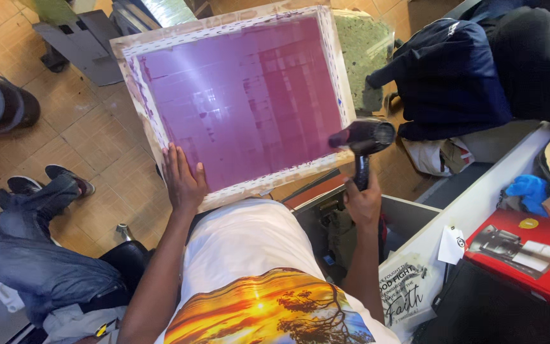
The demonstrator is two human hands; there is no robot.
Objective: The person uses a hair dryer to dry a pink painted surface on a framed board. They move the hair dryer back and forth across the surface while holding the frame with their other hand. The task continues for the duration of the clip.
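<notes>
screen frame (237,95) on left hand (183,181)

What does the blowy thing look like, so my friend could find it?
Start at the big purple screen in its pale wooden frame. At its lower right corner the right hand grips a hair dryer. It is black, with a round nozzle aimed at the purple mesh.

Bright daylight, soft glare, edge distortion

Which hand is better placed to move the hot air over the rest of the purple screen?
Probably the right hand: it grips the black hair dryer, aimed at the purple mesh printing screen in its pale wooden frame. The left hand lies flat on the frame's lower edge, steadying it.
</notes>
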